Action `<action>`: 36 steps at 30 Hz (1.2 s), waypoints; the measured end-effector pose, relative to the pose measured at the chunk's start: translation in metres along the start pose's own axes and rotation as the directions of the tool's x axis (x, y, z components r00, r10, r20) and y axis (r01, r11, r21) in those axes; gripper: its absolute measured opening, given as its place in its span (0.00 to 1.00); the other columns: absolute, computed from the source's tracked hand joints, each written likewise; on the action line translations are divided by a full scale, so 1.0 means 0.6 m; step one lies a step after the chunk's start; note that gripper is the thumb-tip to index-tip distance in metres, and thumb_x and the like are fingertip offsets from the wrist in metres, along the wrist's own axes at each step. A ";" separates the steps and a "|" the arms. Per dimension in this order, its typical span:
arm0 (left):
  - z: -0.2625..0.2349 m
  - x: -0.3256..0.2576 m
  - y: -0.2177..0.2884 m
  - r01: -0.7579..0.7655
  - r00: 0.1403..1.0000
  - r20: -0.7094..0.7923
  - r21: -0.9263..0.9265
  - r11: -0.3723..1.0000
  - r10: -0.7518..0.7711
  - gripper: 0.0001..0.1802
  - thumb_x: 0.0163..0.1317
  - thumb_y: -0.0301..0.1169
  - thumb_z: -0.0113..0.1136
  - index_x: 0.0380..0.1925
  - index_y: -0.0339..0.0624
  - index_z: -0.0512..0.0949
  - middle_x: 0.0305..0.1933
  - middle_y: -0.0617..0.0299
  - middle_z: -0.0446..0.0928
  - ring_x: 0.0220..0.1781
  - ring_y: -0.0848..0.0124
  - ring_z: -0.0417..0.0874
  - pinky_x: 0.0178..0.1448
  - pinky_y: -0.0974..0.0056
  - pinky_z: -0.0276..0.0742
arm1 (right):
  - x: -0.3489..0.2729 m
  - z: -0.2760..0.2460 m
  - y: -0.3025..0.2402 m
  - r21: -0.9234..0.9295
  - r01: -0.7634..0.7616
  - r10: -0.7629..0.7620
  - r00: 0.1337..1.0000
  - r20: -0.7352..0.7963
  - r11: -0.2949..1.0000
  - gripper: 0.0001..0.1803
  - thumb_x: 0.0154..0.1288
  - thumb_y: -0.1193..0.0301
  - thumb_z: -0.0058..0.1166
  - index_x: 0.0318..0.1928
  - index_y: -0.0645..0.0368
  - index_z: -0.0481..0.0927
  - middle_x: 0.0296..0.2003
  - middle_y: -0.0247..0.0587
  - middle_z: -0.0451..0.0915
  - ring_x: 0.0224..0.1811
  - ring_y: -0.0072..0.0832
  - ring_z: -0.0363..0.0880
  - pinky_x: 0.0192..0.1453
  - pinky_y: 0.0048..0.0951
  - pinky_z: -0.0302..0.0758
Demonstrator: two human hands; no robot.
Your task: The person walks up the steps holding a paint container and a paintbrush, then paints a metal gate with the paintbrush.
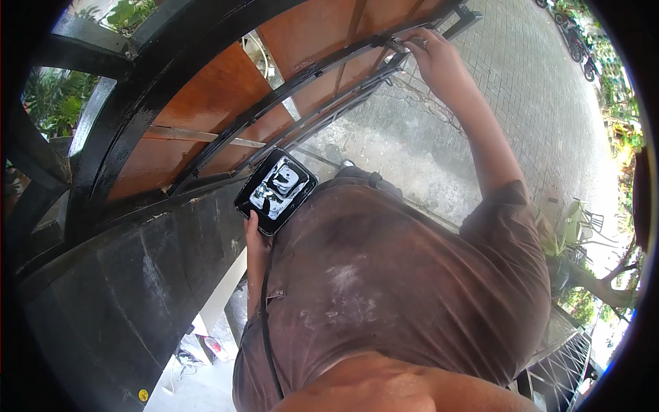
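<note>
My left hand (255, 232) grips the near edge of a squarish black paint container (300, 169), held against the left side of my body. Glossy dark liquid with bright white reflections shows inside it. Stretched far forward, my right hand (427, 53) is closed around a small paintbrush (397, 45), mostly covered by the fingers. Its tip is at a black rail (322, 67) of the gate. Brown-orange panels (213, 89) sit between the gate's shiny black bars.
A dark wall (130, 288) runs along my left. Beyond the gate lies grey paving (528, 89), with rough concrete (391, 137) nearer me. Motorcycles (578, 44) stand at the far right. Plants and a metal chair (589, 225) are on the right; a dark cable (269, 343) hangs down my front.
</note>
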State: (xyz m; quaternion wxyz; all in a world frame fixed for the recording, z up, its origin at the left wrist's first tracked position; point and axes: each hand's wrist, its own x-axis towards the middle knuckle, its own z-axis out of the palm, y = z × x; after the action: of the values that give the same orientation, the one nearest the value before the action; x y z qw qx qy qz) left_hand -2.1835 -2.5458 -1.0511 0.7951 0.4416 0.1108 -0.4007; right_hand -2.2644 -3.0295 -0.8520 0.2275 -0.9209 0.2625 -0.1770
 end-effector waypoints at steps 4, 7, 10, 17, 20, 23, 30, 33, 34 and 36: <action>-0.003 -0.001 -0.002 -0.016 1.000 -0.014 0.021 1.000 0.016 0.32 0.75 0.41 0.53 0.73 0.42 0.58 0.71 0.52 0.68 0.69 0.57 0.74 0.69 0.49 0.76 | 0.003 -0.004 -0.001 -0.007 0.005 -0.005 1.000 -0.021 1.000 0.13 0.73 0.69 0.50 0.52 0.61 0.80 0.47 0.55 0.82 0.52 0.51 0.80 0.58 0.41 0.74; 0.001 -0.001 0.000 -0.023 1.000 0.003 0.019 1.000 0.023 0.31 0.75 0.40 0.52 0.73 0.42 0.58 0.71 0.52 0.68 0.69 0.57 0.74 0.69 0.49 0.76 | 0.008 0.002 0.018 -0.021 0.030 -0.031 0.998 -0.061 0.999 0.13 0.74 0.68 0.50 0.52 0.60 0.80 0.45 0.54 0.83 0.49 0.50 0.82 0.56 0.40 0.75; 0.000 -0.001 -0.002 -0.027 1.000 0.001 0.014 1.000 0.027 0.31 0.75 0.40 0.52 0.72 0.42 0.59 0.70 0.52 0.69 0.69 0.57 0.75 0.69 0.49 0.76 | 0.015 0.001 0.025 -0.026 0.041 -0.043 0.997 -0.070 0.999 0.13 0.74 0.67 0.50 0.52 0.59 0.80 0.42 0.53 0.83 0.46 0.48 0.83 0.53 0.40 0.76; 0.003 -0.002 0.001 -0.022 1.000 -0.001 0.002 1.000 0.022 0.30 0.75 0.39 0.52 0.72 0.41 0.59 0.69 0.53 0.70 0.68 0.58 0.76 0.69 0.51 0.75 | 0.027 -0.004 0.039 -0.020 0.031 -0.033 0.997 -0.069 0.999 0.13 0.74 0.66 0.50 0.51 0.59 0.81 0.41 0.53 0.83 0.44 0.48 0.83 0.52 0.39 0.76; 0.007 -0.006 0.002 -0.023 1.000 0.000 0.008 1.000 0.023 0.30 0.75 0.40 0.52 0.72 0.41 0.60 0.69 0.53 0.70 0.68 0.58 0.76 0.69 0.51 0.75 | 0.029 -0.003 0.049 -0.056 0.044 -0.049 0.995 -0.089 0.997 0.13 0.75 0.66 0.49 0.52 0.59 0.81 0.42 0.53 0.83 0.45 0.49 0.82 0.53 0.39 0.76; 0.010 -0.005 0.003 -0.033 0.999 0.008 0.010 0.999 0.033 0.31 0.75 0.41 0.52 0.72 0.41 0.59 0.69 0.53 0.70 0.68 0.58 0.75 0.69 0.51 0.75 | 0.033 -0.008 0.051 -0.088 0.033 -0.041 0.995 -0.092 0.996 0.14 0.75 0.66 0.49 0.52 0.59 0.80 0.43 0.54 0.83 0.47 0.50 0.82 0.53 0.40 0.76; -0.002 -0.003 0.002 0.000 1.000 -0.003 -0.014 1.000 -0.001 0.31 0.75 0.41 0.52 0.72 0.42 0.58 0.70 0.52 0.69 0.69 0.57 0.75 0.69 0.50 0.75 | 0.042 -0.010 0.069 -0.112 0.022 -0.035 0.993 -0.115 0.993 0.15 0.75 0.66 0.49 0.52 0.61 0.80 0.41 0.54 0.84 0.45 0.49 0.83 0.52 0.41 0.76; -0.002 0.000 0.002 -0.014 1.000 0.016 -0.020 1.000 0.015 0.31 0.75 0.41 0.52 0.72 0.42 0.58 0.70 0.52 0.69 0.69 0.57 0.75 0.69 0.49 0.75 | 0.047 -0.006 0.085 -0.123 0.017 -0.032 0.992 -0.126 0.992 0.15 0.75 0.66 0.49 0.53 0.61 0.80 0.39 0.53 0.84 0.42 0.44 0.85 0.49 0.39 0.77; -0.002 -0.002 0.003 -0.009 1.000 0.004 -0.013 1.000 0.009 0.31 0.75 0.40 0.52 0.72 0.42 0.58 0.70 0.52 0.69 0.69 0.57 0.75 0.69 0.49 0.76 | 0.048 -0.006 0.086 -0.132 0.002 -0.019 0.992 -0.125 0.991 0.15 0.75 0.66 0.49 0.53 0.62 0.80 0.38 0.52 0.85 0.40 0.41 0.85 0.48 0.39 0.77; -0.006 -0.004 0.004 -0.003 1.000 -0.008 -0.006 1.000 0.003 0.31 0.75 0.40 0.52 0.72 0.42 0.58 0.70 0.52 0.69 0.69 0.57 0.75 0.68 0.49 0.76 | 0.051 -0.006 0.092 -0.133 0.006 -0.023 0.991 -0.131 0.991 0.15 0.75 0.66 0.49 0.53 0.62 0.80 0.38 0.52 0.85 0.39 0.39 0.85 0.47 0.37 0.77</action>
State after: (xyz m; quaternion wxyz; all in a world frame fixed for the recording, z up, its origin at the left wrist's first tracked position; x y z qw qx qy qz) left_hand -2.1828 -2.5411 -1.0506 0.7965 0.4411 0.1143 -0.3974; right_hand -2.2639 -3.0896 -0.8707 0.1469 -0.9220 0.2813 -0.2216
